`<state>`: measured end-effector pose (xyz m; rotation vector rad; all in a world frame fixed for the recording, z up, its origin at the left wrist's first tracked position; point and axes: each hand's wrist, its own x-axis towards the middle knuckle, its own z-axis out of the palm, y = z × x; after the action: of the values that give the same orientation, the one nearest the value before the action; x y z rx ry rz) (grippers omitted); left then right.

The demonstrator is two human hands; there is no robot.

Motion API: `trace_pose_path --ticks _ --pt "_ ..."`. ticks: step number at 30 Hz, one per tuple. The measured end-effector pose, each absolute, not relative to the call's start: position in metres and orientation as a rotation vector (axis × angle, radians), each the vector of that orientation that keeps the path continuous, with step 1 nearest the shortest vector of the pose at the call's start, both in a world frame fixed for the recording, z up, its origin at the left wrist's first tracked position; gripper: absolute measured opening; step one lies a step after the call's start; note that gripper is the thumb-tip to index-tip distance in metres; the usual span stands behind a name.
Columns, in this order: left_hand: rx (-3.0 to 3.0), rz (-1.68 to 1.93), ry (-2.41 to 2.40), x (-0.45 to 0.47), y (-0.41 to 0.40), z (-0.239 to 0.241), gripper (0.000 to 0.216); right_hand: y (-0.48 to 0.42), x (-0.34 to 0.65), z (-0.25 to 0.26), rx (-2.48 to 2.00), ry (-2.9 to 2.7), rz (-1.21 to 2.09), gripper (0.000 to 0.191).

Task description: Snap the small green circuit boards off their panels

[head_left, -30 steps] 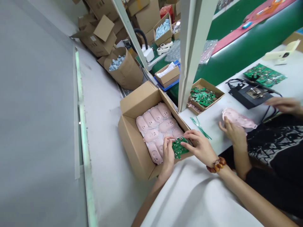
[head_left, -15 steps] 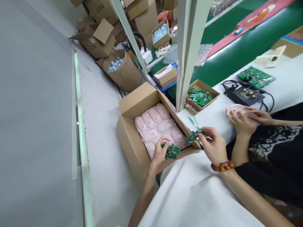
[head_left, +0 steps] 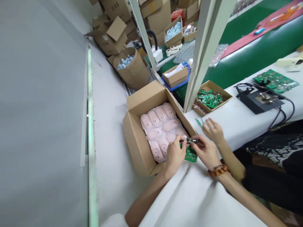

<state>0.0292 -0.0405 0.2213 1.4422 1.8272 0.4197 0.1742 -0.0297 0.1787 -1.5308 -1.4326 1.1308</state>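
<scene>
A: Far left?
B: Cardboard carton (head_left: 137, 148), pink moulded shells (head_left: 161, 123) packed inside.
A: Hands?
B: Left hand (head_left: 175, 154) and right hand (head_left: 205, 154) both narrow, pinching a thin green circuit board (head_left: 189, 141) between them, above the shells near the carton's right wall. Larger green board (head_left: 190, 156) just below, under both hands.
A: Further right?
B: Co-worker's hand (head_left: 213, 130), fingers loosely spread, over the desk (head_left: 239, 126). Beyond it, cardboard tray (head_left: 226, 97) of green boards, then black powered unit (head_left: 258, 102) with cables.
</scene>
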Motion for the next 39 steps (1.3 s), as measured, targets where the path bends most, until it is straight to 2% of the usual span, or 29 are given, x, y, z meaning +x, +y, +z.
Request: trace_pose_path --ticks 9,21,30,32,36,39 --pt "1.56 0.243 1.864 0.039 -0.043 0.225 0.024 -0.032 0.18 0.174 -1.467 -1.74 0.573 0.019" --pt "1.557 0.297 1.821 0.038 -0.053 0.223 0.015 -0.051 0.184 0.175 -1.466 -1.929 0.124 0.035" --pt "1.53 0.387 1.804 0.042 -0.066 0.223 0.017 -0.062 0.185 0.18 -1.355 -1.946 0.17 0.038" --pt "1.513 0.409 1.81 0.04 -0.067 0.223 0.018 -0.059 0.187 0.181 -1.335 -1.944 0.25 0.036" --pt "1.437 0.489 1.834 0.03 -0.063 0.219 0.021 -0.05 0.195 0.184 -1.366 -1.847 0.482 0.015" --pt "1.404 0.526 1.788 0.023 -0.059 0.214 0.015 -0.048 0.201 0.183 -1.485 -1.569 0.77 0.016"
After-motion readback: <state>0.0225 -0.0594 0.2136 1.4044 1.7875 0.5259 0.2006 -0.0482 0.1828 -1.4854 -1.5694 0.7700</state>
